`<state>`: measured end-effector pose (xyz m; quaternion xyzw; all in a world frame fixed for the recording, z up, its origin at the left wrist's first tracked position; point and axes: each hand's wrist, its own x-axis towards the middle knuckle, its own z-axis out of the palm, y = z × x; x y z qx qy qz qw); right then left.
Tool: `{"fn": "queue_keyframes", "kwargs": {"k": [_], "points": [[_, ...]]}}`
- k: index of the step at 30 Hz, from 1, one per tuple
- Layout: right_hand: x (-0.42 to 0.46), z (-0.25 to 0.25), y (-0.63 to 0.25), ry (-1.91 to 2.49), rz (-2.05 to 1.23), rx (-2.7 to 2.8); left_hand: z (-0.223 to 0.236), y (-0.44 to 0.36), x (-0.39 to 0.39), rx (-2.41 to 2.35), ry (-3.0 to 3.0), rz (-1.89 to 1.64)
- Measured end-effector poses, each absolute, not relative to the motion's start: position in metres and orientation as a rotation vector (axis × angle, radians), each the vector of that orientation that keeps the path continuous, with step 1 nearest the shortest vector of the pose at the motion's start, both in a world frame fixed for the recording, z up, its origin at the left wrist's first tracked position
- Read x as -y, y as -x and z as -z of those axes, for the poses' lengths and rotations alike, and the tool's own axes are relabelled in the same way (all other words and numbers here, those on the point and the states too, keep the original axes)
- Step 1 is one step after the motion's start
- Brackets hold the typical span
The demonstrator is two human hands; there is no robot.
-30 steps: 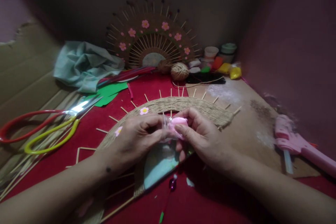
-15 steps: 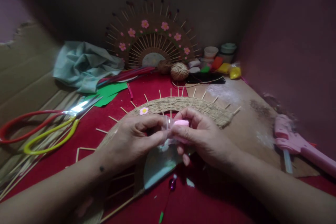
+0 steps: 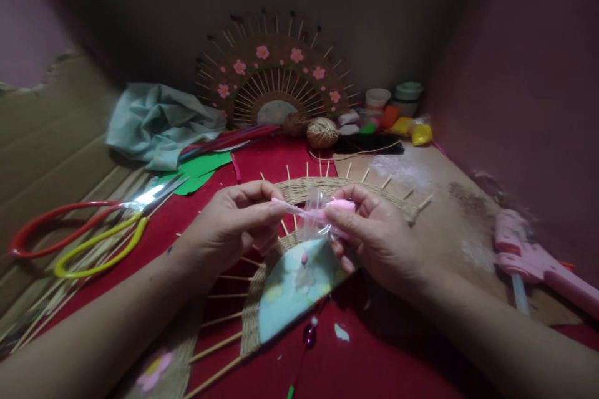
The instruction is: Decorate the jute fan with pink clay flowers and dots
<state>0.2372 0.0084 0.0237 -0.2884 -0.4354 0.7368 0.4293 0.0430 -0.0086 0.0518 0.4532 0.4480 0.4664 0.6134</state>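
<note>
My right hand [image 3: 369, 224] grips a lump of soft pink clay [image 3: 342, 206] in a clear plastic bag [image 3: 316, 218]. To its left, my left hand [image 3: 238, 218] pinches the end of a thin pink strand [image 3: 296, 208] that stretches from the bag. Below both hands lies a woven twine fan [image 3: 251, 318] with stick ribs and a light-blue half-round centre [image 3: 281, 305]. On that centre rests a small pink ball [image 3: 304, 258]. A pink flower with a yellow middle [image 3: 154, 371] is on the fan's lower left band.
Large scissors [image 3: 135, 206] lie open at left, by green sheets [image 3: 201, 168] and a cloth [image 3: 163, 124]. A finished flowered fan [image 3: 276, 62] stands behind. A twine ball [image 3: 322, 132] and clay packets [image 3: 421, 132] sit at the back; a pink glue gun [image 3: 528, 255] lies right.
My left hand has drawn away to the left, and a pink strand now stretches between the hands. My right hand has shifted slightly right with the bag. The small pink ball has come into view.
</note>
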Motion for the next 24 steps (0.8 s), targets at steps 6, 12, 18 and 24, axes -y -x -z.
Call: {"fn": "queue_keyframes", "kwargs": {"k": [6,12,18,24], "points": [[-0.009,-0.023,-0.237,0.738,-1.836,1.069,-0.054,-0.043,0.01,-0.94,-1.041,-1.101],[-0.011,-0.021,-0.237,0.755,-1.81,1.064,-0.062,-0.041,0.014,-0.789,-1.028,-1.006],[-0.012,-0.021,-0.237,0.768,-1.783,1.073,-0.059,-0.04,0.011,-0.899,-1.068,-0.967],[-0.01,-0.021,-0.238,0.799,-1.764,1.09,-0.054,-0.042,0.013,-0.997,-1.099,-1.039]]}}
